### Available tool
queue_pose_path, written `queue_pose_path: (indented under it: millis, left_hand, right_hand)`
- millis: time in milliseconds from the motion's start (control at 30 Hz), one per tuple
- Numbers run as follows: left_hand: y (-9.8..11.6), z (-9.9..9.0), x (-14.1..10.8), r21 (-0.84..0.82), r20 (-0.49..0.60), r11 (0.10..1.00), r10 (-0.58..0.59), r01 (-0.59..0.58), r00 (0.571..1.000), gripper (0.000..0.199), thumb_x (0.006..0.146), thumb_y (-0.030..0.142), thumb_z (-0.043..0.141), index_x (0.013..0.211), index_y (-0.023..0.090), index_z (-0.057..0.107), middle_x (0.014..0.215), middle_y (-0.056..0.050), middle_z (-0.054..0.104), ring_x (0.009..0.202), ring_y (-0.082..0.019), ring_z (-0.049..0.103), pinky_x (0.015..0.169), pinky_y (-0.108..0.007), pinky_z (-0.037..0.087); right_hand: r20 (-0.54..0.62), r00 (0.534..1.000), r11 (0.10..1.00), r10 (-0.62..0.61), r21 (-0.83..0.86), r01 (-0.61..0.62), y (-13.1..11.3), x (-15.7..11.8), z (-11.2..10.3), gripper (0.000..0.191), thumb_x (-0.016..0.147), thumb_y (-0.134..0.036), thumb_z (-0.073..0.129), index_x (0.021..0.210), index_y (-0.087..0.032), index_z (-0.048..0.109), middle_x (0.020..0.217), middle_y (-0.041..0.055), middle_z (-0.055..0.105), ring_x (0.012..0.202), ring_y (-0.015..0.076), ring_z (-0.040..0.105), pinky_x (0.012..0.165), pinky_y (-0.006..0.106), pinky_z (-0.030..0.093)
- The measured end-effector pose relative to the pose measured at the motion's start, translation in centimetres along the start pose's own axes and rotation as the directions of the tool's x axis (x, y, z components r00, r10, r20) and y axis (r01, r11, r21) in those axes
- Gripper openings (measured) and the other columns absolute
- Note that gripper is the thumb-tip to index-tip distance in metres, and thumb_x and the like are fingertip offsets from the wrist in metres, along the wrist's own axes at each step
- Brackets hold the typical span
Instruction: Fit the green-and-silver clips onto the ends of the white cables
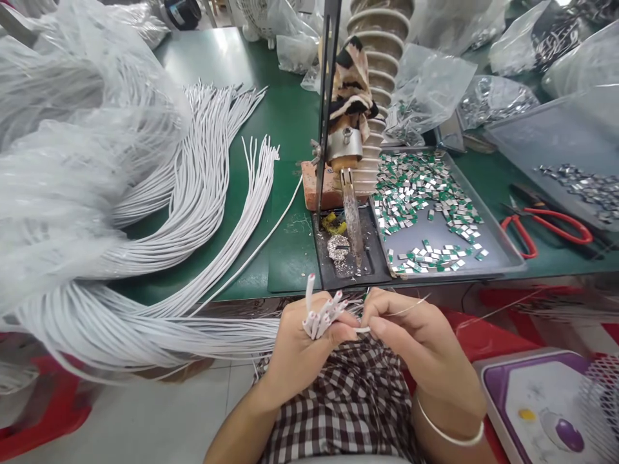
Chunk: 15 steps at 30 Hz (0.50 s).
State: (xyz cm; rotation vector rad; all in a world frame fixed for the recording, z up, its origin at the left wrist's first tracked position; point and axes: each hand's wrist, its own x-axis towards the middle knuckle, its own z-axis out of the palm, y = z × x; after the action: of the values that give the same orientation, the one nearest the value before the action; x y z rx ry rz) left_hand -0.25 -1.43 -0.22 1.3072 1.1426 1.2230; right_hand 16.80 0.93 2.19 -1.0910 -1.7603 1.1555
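Observation:
My left hand (304, 341) is closed around a bundle of white cables (326, 314), whose cut ends with reddish cores stick up above the fist. The cables trail left off the table edge. Close beside it, my right hand (411, 335) pinches the end of a single white cable (362, 330) between thumb and fingers. A thin wire or solder strand (411, 308) runs out over the right fingers. Just beyond both hands, a soldering iron (352, 212) points down over a black tray (382, 274) with a lump of solder (338, 248).
A metal tray (503, 261) of small green boards (435, 187) lies right of the iron, then red-handled pliers (556, 222). Plastic-wrapped white cables (193, 193) cover the left. A brick (309, 187) stands behind the black tray. A purple-and-white device (541, 406) is at lower right.

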Motion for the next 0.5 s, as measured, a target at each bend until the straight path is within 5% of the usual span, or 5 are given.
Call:
queue_pose_path:
  millis: [67,167,233,400,500]
  left_hand:
    - [-0.3,-0.2,-0.3,-0.035,-0.020,0.999,0.002,-0.003,1.000,0.029,0.088,0.043,0.068,0.075,0.018,0.075,0.064,0.000,0.056,0.058,-0.010,0.048,0.056,-0.024,0.036]
    - [-0.9,-0.6,-0.9,-0.144,-0.071,0.989,-0.037,0.027,0.997,0.024,0.089,0.041,0.067,0.079,0.021,0.076,0.066,0.001,0.054,0.054,-0.008,0.044,0.052,-0.022,0.033]
    - [-1.2,-0.7,-1.2,-0.191,-0.068,0.980,-0.067,0.053,0.995,0.023,0.089,0.041,0.068,0.081,0.021,0.075,0.068,0.002,0.053,0.051,-0.006,0.040,0.048,-0.022,0.029]
    - [-1.8,-0.7,-1.6,-0.173,-0.030,0.982,-0.080,0.073,0.996,0.021,0.090,0.037,0.067,0.081,0.020,0.075,0.066,0.002,0.050,0.052,-0.006,0.040,0.046,-0.021,0.026]
    - [-1.8,-0.6,-1.7,-0.181,-0.037,0.981,-0.078,0.070,0.996,0.021,0.090,0.037,0.067,0.082,0.020,0.075,0.066,0.002,0.050,0.052,-0.006,0.039,0.045,-0.020,0.025]
  right_hand:
    - [-0.104,0.991,0.989,-0.080,-0.136,0.065,0.6,0.8,-0.3,0.023,0.092,-0.014,0.050,0.077,-0.018,0.066,0.072,0.0001,0.067,0.064,0.0101,0.060,0.060,0.022,0.049]
    - [-0.344,0.869,0.862,-0.354,-0.481,0.161,1.9,2.7,-0.6,0.019,0.095,-0.014,0.052,0.104,-0.018,0.069,0.097,0.0056,0.073,0.092,0.0165,0.065,0.083,0.031,0.053]
    - [-0.266,0.836,0.757,-0.479,-0.607,0.241,2.6,3.8,-0.7,0.019,0.095,-0.018,0.057,0.111,-0.017,0.067,0.103,0.0065,0.074,0.099,0.0190,0.065,0.088,0.034,0.053]
    - [-0.099,0.900,0.563,-0.425,-0.807,0.178,2.4,4.3,0.0,0.015,0.091,-0.017,0.060,0.080,-0.016,0.070,0.072,0.0039,0.070,0.073,0.0193,0.063,0.065,0.031,0.048]
    - [-0.149,0.953,0.579,-0.264,-0.815,0.033,2.0,4.0,0.7,0.015,0.082,-0.012,0.066,0.068,-0.014,0.069,0.066,0.0073,0.068,0.070,0.0234,0.063,0.060,0.033,0.041]
